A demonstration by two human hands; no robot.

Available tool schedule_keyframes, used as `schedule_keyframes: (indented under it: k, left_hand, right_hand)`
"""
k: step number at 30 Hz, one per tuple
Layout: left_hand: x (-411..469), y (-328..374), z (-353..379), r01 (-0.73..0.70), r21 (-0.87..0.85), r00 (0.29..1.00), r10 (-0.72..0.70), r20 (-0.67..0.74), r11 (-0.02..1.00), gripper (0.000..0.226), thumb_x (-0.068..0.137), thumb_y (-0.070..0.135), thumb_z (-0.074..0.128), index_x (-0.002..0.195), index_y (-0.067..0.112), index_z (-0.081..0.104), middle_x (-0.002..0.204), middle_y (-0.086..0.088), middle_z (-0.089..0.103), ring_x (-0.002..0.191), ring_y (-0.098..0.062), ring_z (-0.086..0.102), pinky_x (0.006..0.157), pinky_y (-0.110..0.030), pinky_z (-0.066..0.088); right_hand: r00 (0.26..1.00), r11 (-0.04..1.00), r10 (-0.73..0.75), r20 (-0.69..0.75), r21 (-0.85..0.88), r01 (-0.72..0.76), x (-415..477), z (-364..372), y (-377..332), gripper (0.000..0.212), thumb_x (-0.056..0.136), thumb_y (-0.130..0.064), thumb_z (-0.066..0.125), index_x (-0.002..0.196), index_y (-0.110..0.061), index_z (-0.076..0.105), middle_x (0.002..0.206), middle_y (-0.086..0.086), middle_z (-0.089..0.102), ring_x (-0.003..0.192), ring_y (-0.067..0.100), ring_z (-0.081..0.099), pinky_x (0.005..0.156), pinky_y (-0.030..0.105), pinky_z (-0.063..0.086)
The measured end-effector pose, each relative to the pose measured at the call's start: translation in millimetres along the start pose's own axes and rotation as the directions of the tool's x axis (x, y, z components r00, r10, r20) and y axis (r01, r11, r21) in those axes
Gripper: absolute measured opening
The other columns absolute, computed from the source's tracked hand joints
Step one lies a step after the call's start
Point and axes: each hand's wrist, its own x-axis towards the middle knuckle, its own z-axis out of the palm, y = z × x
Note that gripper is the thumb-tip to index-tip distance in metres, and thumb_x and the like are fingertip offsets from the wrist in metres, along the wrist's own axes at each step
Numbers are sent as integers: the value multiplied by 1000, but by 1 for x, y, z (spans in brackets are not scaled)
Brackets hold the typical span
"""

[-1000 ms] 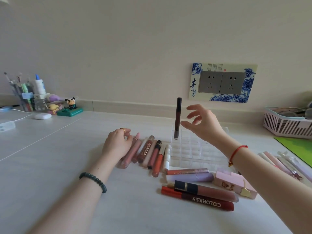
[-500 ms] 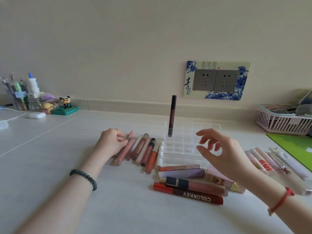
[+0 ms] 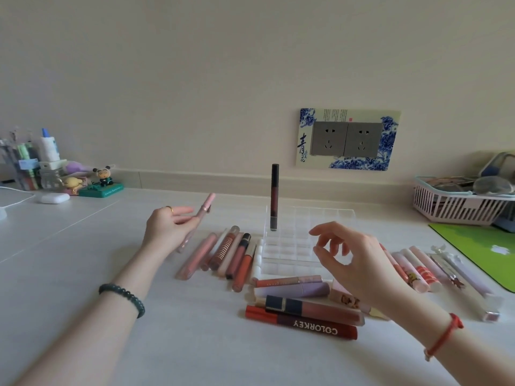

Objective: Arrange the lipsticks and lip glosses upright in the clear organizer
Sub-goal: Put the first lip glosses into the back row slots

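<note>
A clear gridded organizer (image 3: 320, 218) sits mid-table. One dark lip gloss (image 3: 274, 196) stands upright in its back-left cell. My left hand (image 3: 164, 228) holds a pale pink lip gloss (image 3: 199, 217) tilted above the table, left of the organizer. My right hand (image 3: 351, 260) hovers over the organizer's front right with fingers apart and nothing in them. A row of lip glosses (image 3: 225, 253) lies left of the organizer. Several more lie in front, including a red COLORKEY tube (image 3: 301, 322). Others (image 3: 423, 270) lie to the right.
A pink slotted basket (image 3: 457, 204) stands at the back right beside a green mat (image 3: 485, 250). At the back left are a pen holder (image 3: 25, 168), small figurines (image 3: 103, 182) and a white earbud case (image 3: 54, 198). Wall sockets (image 3: 345, 139) sit behind.
My left hand has lifted a pale pink lip gloss out of the row. My right hand has drawn back from the standing dark gloss toward the organizer's front.
</note>
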Motion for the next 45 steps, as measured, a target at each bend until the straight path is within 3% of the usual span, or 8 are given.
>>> schedule_keyframes:
  k: [3, 5, 12, 19, 26, 33, 40, 45]
  left_hand:
    - [-11, 24, 6, 165, -515, 977, -67, 203, 841, 25, 79, 2, 63, 104, 8, 66, 71, 0, 70, 54, -5, 59, 51, -19, 49]
    - [-23, 37, 13, 304, -623, 910, -26, 414, 721, 23, 72, 4, 62, 92, 9, 71, 67, 3, 71, 48, -4, 58, 44, -17, 49]
    - [-62, 53, 50, 480, -562, 677, 124, 726, 674, 25, 71, 10, 60, 92, 9, 73, 79, -1, 74, 60, -8, 64, 53, -19, 53]
    - [-75, 58, 62, 511, -520, 608, 140, 782, 684, 25, 70, 12, 62, 91, 13, 74, 84, 3, 74, 69, -6, 67, 58, -20, 53]
    - [-81, 63, 65, 414, -532, 637, 182, 749, 739, 29, 71, 13, 63, 99, 10, 70, 85, 0, 74, 76, -12, 69, 64, -23, 55]
    - [-78, 78, 68, 147, -574, 775, 266, 573, 806, 26, 66, 11, 72, 92, 12, 72, 83, -1, 75, 76, -15, 70, 66, -22, 55]
    - [-52, 105, 78, -293, -400, 849, 429, 308, 868, 12, 74, 17, 74, 80, 28, 73, 70, 13, 73, 71, -4, 69, 71, -17, 54]
    - [-36, 112, 85, -362, -340, 884, 435, 169, 868, 11, 73, 20, 75, 70, 31, 71, 62, 15, 69, 63, 2, 66, 63, -6, 47]
  right_hand:
    - [1000, 999, 4, -27, 52, -2, 1, -1, -2, 25, 79, -14, 63, 94, -33, 56, 74, -17, 60, 71, 3, 56, 65, 7, 41]
    - [999, 991, 26, -33, 130, -21, 2, 0, -3, 22, 79, -16, 63, 93, -32, 57, 74, -14, 62, 72, 6, 57, 65, 12, 45]
    - [986, 863, 161, 43, 479, -162, 11, 3, -9, 23, 80, -21, 63, 99, -34, 60, 87, -8, 68, 76, 5, 63, 71, 17, 52]
    - [961, 737, 267, 68, 628, -249, 21, 6, -15, 20, 81, -19, 62, 99, -28, 61, 88, -6, 70, 70, 0, 64, 59, 11, 49]
    - [941, 667, 326, 91, 684, -297, 30, 6, -11, 8, 78, -20, 66, 85, -21, 65, 69, -7, 71, 63, 3, 62, 56, 12, 48]
    - [956, 649, 289, 59, 722, -241, 42, 2, -12, 13, 75, -13, 68, 85, -18, 62, 73, -6, 70, 63, 3, 63, 56, 13, 47]
    - [978, 830, 169, -118, 552, -77, 77, -8, -19, 21, 73, -1, 69, 92, -7, 64, 84, 1, 68, 69, 5, 65, 72, 16, 54]
    - [960, 882, 171, -222, 468, -49, 101, -3, -17, 21, 72, -1, 71, 89, -8, 62, 80, 4, 66, 71, 11, 65, 71, 25, 56]
